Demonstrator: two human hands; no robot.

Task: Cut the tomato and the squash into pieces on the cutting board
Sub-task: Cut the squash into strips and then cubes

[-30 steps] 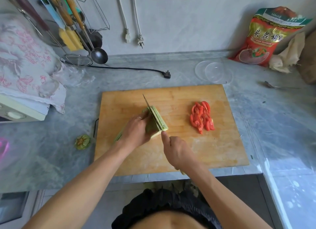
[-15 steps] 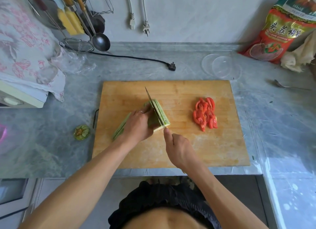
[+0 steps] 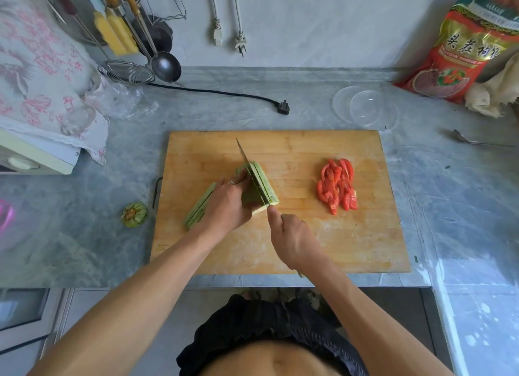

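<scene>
Tomato slices (image 3: 337, 186) beside squash (image 3: 262, 186) (board (image 3: 309, 235))

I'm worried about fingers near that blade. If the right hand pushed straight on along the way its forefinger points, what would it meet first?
Probably the squash: the right hand points along the knife into it, the left hand just beside. Depth is unclear.

A grey marble counter (image 3: 280, 117) carried a wooden cutting board (image 3: 309, 243); clear lids (image 3: 365, 108) lay behind. A spoon (image 3: 471, 141) and a black plug (image 3: 283, 107) lay there too.
</scene>
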